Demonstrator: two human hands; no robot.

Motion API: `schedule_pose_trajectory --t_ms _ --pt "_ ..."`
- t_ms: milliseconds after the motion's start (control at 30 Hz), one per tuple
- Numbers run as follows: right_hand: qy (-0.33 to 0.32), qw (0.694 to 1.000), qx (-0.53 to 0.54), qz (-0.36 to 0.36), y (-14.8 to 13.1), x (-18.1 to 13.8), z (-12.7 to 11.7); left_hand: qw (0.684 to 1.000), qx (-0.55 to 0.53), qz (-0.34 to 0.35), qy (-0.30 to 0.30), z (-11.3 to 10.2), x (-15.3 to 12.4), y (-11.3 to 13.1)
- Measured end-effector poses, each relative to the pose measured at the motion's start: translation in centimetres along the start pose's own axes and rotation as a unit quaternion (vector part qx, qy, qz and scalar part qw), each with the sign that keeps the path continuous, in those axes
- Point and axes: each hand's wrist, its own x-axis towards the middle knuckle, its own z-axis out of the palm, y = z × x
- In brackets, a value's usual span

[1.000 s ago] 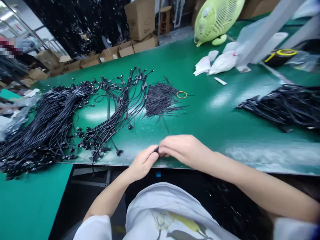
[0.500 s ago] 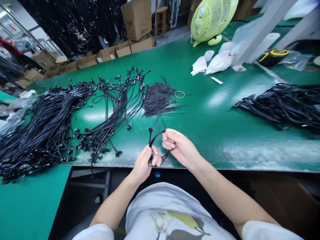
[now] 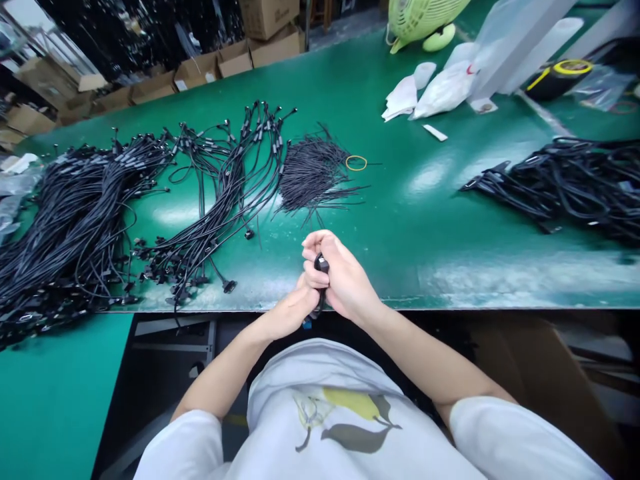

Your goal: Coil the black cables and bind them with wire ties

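A black cable (image 3: 321, 265) with small plugs is bunched between my two hands, above the table's front edge. My right hand (image 3: 341, 275) is closed round it, fingers curled, with one plug end showing between them. Pressed against it from the left, my left hand (image 3: 295, 303) also grips the cable; its fingertips are partly hidden behind the right hand. Beyond my hands lies a pile of short black twist ties (image 3: 313, 172). Loose black cables (image 3: 225, 193) with plugs at both ends spread to the left of the ties.
A larger heap of black cables (image 3: 85, 220) covers the table's left side. Folded black cables (image 3: 565, 187) lie at the right. A yellow rubber band (image 3: 356, 163), white bags (image 3: 445, 90), a tape measure (image 3: 560, 79) and a green fan (image 3: 425, 23) stand or lie farther back.
My hands have come together, and the cable loop held between them is now gathered into a tight bunch. The view has shifted slightly.
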Motion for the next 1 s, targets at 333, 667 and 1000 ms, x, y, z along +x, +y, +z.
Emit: schedule_pose_trajectory --t_ms 333,667,1000 --pt "-0.011 0.995 0.045 0.086 -1.1 2.4 -0.9 0.943 -0.301 -0.121 0.068 2.6 0.5 0.7" --pt "-0.081 0.994 -0.069 0.013 -1.1 2.1 -1.8 0.938 -0.318 -0.134 -0.027 1.7 0.8 0.5" --pt "-0.176 0.982 -0.054 0.04 -2.2 2.0 -2.4 0.909 -0.37 -0.179 -0.067 2.7 1.0 0.3"
